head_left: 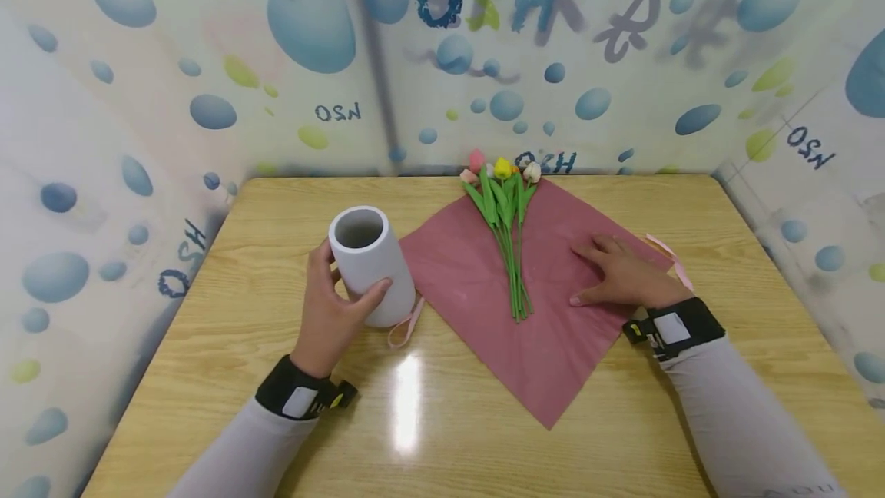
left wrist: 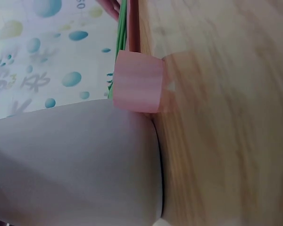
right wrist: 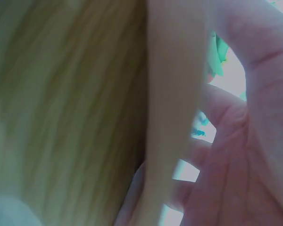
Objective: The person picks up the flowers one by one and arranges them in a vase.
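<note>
A white vase with a round open mouth is on the table at the left. My left hand grips its side, thumb toward the front. In the left wrist view the vase fills the lower left, a pink ribbon beside it. Several artificial tulips, with pink, yellow and white heads and green stems, lie on a dusty-pink wrapping sheet. My right hand rests on the sheet's right part, fingers spread. Up close, the right wrist view shows its palm beside the sheet's edge.
Under everything is a light wooden table with a bright reflection near its front. Pink ribbon ends stick out at the sheet's right corner. A patterned cloth wall with blue spots stands behind the table and along both sides.
</note>
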### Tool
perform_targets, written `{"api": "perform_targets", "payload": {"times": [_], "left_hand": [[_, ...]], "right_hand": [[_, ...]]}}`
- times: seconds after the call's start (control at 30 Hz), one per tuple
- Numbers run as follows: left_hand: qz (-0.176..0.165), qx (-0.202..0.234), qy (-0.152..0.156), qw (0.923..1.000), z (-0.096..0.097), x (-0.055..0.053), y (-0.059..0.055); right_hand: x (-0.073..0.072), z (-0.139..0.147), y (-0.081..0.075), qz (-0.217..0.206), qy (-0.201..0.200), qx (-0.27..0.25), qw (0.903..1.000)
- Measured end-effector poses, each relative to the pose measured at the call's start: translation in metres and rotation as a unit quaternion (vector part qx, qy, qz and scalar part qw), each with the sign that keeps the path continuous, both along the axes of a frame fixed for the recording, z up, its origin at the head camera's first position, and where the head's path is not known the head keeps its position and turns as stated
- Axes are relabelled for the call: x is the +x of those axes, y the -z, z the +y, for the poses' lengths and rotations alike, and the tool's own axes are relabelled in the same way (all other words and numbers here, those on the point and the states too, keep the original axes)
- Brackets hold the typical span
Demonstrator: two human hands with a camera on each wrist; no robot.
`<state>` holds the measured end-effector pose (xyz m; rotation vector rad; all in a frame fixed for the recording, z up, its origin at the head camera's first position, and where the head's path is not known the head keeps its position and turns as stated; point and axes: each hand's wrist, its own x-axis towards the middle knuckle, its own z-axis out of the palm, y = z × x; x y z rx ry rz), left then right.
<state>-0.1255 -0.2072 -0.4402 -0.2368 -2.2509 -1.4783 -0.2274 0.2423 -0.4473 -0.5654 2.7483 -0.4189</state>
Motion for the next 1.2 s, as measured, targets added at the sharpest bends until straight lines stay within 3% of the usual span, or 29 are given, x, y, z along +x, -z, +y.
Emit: {"api": "perform_targets", "payload": {"times": [0.7, 1.2], "left_hand": [[-0.003, -0.019, 0.039, 0.9991, 0.015, -0.025, 0.0], [0.021, -0.004, 0.037, 0.9991, 0.018, -0.029, 0.006]], "right_hand": [[-0.005, 0.029, -0.001, -0.003, -0.009, 0.001, 1.0], [-0.006, 0.039, -0.004, -0.014, 0.004, 0.011, 0.9998]]}}
